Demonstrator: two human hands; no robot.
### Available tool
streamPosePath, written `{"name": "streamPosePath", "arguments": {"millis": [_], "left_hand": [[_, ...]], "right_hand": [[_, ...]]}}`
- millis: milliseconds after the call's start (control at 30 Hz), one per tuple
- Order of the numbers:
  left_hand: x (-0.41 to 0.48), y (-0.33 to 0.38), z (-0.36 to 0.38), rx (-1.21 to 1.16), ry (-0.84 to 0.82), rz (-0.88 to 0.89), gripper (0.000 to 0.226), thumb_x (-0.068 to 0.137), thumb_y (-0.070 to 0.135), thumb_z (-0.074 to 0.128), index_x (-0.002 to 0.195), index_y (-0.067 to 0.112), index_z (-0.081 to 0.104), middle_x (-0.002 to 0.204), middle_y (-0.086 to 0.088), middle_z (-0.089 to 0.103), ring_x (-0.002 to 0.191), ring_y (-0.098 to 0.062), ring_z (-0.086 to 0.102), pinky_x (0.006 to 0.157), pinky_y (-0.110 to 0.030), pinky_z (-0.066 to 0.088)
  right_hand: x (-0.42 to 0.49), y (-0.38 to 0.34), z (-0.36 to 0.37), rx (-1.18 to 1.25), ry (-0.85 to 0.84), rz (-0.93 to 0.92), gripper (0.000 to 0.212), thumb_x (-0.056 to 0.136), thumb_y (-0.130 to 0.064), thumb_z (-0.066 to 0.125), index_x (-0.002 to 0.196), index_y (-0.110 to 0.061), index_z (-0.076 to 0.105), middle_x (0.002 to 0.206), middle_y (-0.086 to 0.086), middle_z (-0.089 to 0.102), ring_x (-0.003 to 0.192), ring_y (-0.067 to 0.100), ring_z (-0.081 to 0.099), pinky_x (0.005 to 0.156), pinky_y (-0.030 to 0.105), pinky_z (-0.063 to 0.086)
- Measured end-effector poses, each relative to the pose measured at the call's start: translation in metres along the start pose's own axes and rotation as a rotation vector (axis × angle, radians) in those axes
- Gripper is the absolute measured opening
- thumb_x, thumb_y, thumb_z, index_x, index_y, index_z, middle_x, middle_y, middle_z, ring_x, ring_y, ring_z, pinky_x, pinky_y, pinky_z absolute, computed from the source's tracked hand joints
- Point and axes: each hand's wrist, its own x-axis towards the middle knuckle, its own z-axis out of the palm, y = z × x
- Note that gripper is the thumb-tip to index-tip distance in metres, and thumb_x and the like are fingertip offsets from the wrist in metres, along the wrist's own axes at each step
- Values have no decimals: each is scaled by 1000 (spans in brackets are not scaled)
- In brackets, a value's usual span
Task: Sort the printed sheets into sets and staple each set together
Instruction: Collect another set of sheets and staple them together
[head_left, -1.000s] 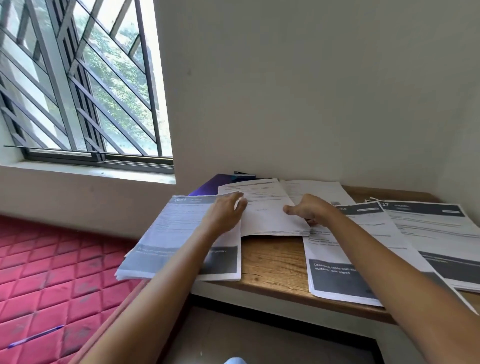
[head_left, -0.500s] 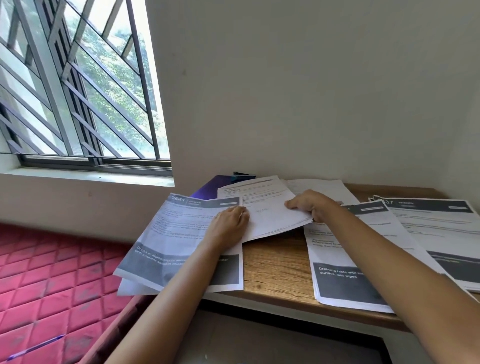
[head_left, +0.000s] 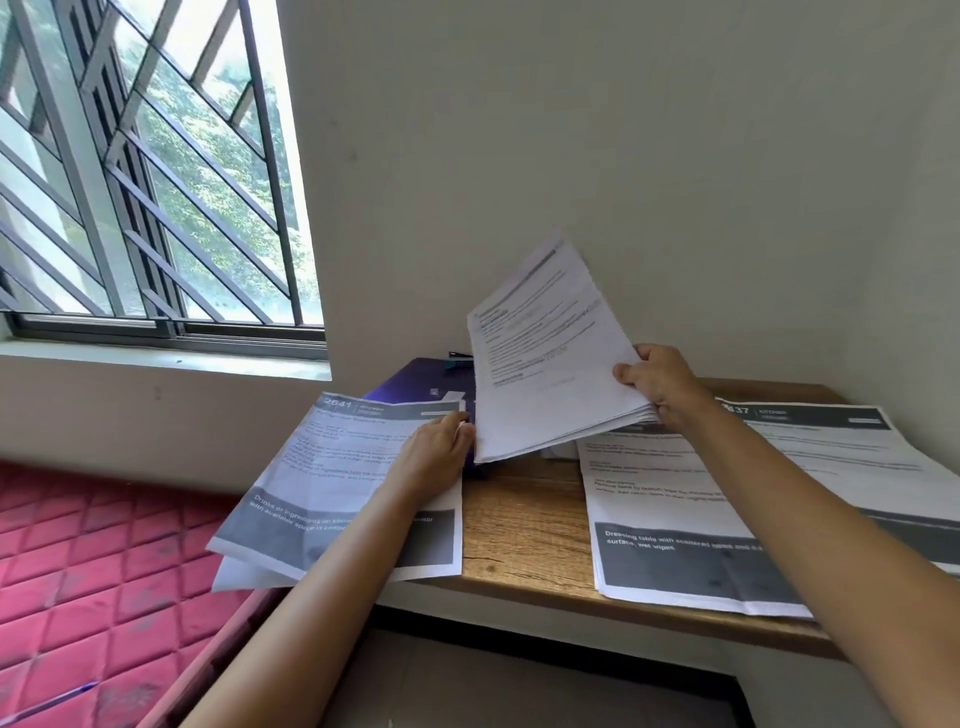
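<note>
Right hand (head_left: 657, 387) pinches the lifted stack (head_left: 545, 364) of printed sheets at its near right corner, thumb on top and fingers curled beneath. The stack is raised off the wooden desk (head_left: 519, 519) and tilted toward the wall. Its lower edge fans slightly.

Left hand (head_left: 434, 454) lies on the "2641" pile (head_left: 332, 478), fingers together and fairly flat, tips just beside the lifted stack's low corner.

The "Dressing table" pile (head_left: 670, 519) and the "37" pile (head_left: 831, 447) sit to the right, overlapping. No stapler identifiable.

Risks, as I judge them:
- A one-corner grip on loose sheets may let the lower pages slip out and mix with the piles below.
- The "2641" pile overhangs the desk's left edge. Lifting the left hand could send it sliding onto the red quilted mat (head_left: 78, 571).
- Overlapping right piles invite mis-sorting.
</note>
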Motion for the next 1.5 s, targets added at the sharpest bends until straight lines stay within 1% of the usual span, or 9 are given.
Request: {"name": "streamPosePath", "arguments": {"millis": [267,400,533,667,767,933,1100,1200,1500], "left_hand": [[4,13,-14,-220,89,-86,49,104,42,31,123,8,60,122,-13,64,117,-29,56,91,-32,40],[22,40,-38,-835,136,-244,57,99,56,32,120,12,63,117,-5,66,110,-20,60,96,-35,44],[36,64,-61,-1322,26,-294,66,96,63,30,109,7,63,92,-6,72,82,-17,70,76,-30,52],[41,73,-68,-1427,-129,-215,70,95,64,27,120,9,64,101,-12,72,89,-25,70,73,-35,57],[43,74,-65,-1510,-180,-220,58,99,51,32,100,11,74,94,-12,73,80,-25,72,64,-35,59],[49,67,-56,-1521,-151,-349,36,100,34,41,111,5,61,88,-15,74,78,-28,72,74,-43,51],[54,68,-42,-1548,-146,-435,31,101,28,43,113,4,59,83,-16,73,72,-30,72,55,-40,58],[53,69,-32,-1562,-168,-456,32,101,25,44,121,4,56,85,-18,73,69,-31,72,50,-42,57],[39,66,-6,-1507,-236,-384,35,96,22,51,127,5,52,96,-19,71,80,-33,71,60,-43,59]], "right_hand": [[-9,15,-44,179,8,34,34,90,1,60,123,3,57,123,18,61,97,26,59,88,33,48],[-18,14,-49,274,-95,81,34,91,1,58,124,-1,55,113,12,62,83,21,62,69,28,55],[-31,18,-46,321,-232,136,35,90,-1,58,124,-3,55,105,12,66,81,21,64,52,22,55],[-44,28,-40,352,-331,169,39,88,0,60,126,-7,55,109,13,67,87,25,66,58,26,58],[-51,35,-41,378,-380,198,39,87,1,61,124,-9,57,108,13,68,88,27,67,60,30,59],[-59,39,-48,316,-484,226,39,87,0,60,125,-6,56,109,13,69,92,29,67,67,33,60],[-61,24,-69,55,-688,217,27,85,-11,63,112,-10,63,106,7,72,91,20,70,72,33,59],[-42,16,-70,-5,-575,211,45,71,-23,74,111,-4,65,104,7,72,90,19,70,73,32,58],[-8,27,-24,399,-43,142,23,91,-3,60,114,1,60,99,15,65,72,22,62,48,33,55]]}}
